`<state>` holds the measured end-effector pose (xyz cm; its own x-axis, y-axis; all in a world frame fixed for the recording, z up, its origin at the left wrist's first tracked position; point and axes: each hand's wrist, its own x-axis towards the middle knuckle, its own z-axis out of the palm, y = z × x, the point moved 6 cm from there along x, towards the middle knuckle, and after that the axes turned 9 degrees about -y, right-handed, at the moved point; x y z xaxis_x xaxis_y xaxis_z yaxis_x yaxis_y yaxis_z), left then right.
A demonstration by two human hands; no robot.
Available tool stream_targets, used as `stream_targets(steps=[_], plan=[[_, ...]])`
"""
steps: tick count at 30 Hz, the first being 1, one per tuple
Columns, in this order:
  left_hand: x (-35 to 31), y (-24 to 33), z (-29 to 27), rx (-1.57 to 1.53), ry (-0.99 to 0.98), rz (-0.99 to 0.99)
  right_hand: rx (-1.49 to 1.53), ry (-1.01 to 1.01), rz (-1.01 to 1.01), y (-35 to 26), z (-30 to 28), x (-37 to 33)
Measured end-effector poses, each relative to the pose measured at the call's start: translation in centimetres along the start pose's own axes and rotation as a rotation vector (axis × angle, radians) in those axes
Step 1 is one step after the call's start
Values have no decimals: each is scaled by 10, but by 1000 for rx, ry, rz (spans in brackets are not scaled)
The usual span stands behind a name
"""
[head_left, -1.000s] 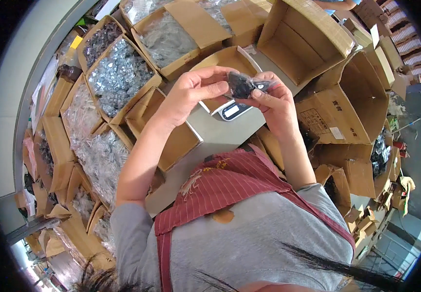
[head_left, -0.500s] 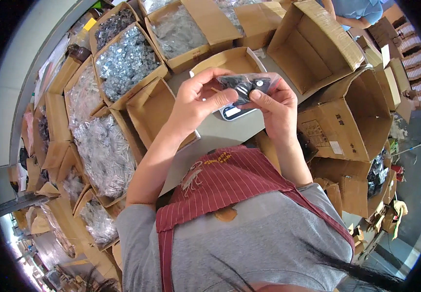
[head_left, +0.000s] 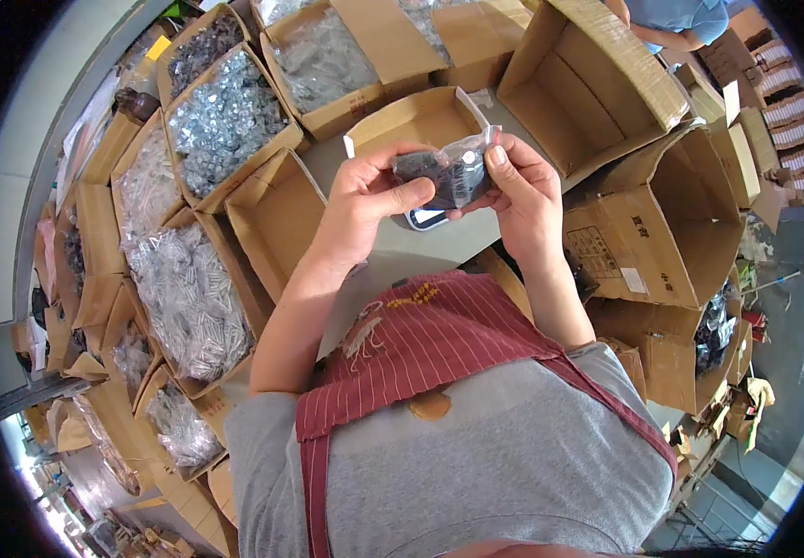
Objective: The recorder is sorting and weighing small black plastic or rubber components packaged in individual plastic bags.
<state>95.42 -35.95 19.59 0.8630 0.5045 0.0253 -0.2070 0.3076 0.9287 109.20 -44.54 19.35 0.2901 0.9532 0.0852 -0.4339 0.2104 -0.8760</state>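
Note:
Between my two hands is a clear plastic bag [head_left: 462, 177] with black parts in it, held up over the bench. My left hand [head_left: 369, 191] is closed on the bag's left end, thumb on top. At the other end, my right hand [head_left: 518, 181] pinches the bag's upper right edge between thumb and fingers. What kind of parts the bag holds I cannot make out. Behind and below it sits a small scale [head_left: 425, 219], mostly covered by the bag and hands. A shallow cardboard tray [head_left: 411, 116] stands just beyond my hands.
A box of small metal parts [head_left: 225, 126] stands at the far left. Nearer is a box of bagged metal pieces [head_left: 197, 307]. Large open cartons [head_left: 592, 88] stand on the right. A co-worker in a blue shirt [head_left: 676, 20] is at the far right.
The bag has turned and stretched out between my hands. My right hand has shifted from the bag's front face to its upper right edge. My left hand has moved slightly left.

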Motion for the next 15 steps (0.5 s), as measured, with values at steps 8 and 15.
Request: stream_targets(steps=[8, 15], plan=[[1, -13, -8, -152, -52, 21, -13, -19, 25, 2, 4, 6], [-3, -24, -17, -340, -55, 0, 75, -113, 115, 16, 7, 13]])
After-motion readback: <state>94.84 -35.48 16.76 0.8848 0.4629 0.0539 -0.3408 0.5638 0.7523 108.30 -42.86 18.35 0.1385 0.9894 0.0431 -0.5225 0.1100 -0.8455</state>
